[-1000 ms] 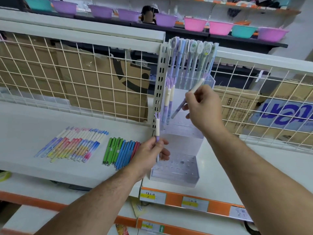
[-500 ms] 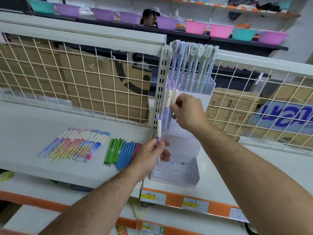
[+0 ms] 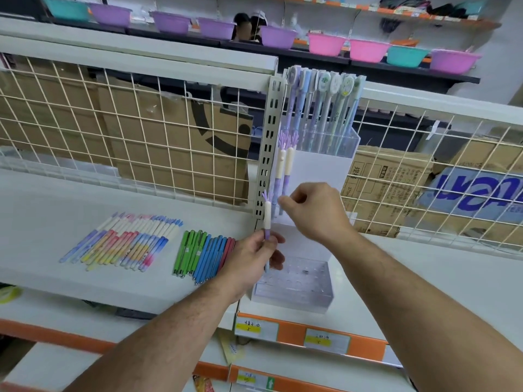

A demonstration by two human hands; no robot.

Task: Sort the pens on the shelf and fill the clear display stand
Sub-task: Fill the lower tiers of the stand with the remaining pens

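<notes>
**Ana:** Hands first: what is each one doing?

**Ben:** Her left hand (image 3: pixel 252 258) pinches one purple pen (image 3: pixel 267 219) with a white cap, held upright just left of the clear stand (image 3: pixel 311 295). Her right hand (image 3: pixel 317 213) is curled at the stand's middle step, thumb and forefinger close to the barrels there. I can't tell whether they grip one.

**Ana:** How many are in the stand?

**Ben:** Two white-capped pens (image 3: pixel 288 165) on the middle step, and about seven round-topped pens (image 3: pixel 325 108) on the top one.

**Ana:** And on the shelf (image 3: pixel 56 210)?

**Ben:** Lying flat to the left are a pastel row (image 3: pixel 127 241) too tight to count, about four green pens (image 3: pixel 191 250), about five blue pens (image 3: pixel 212 253), and two red pens (image 3: pixel 227 247).
</notes>
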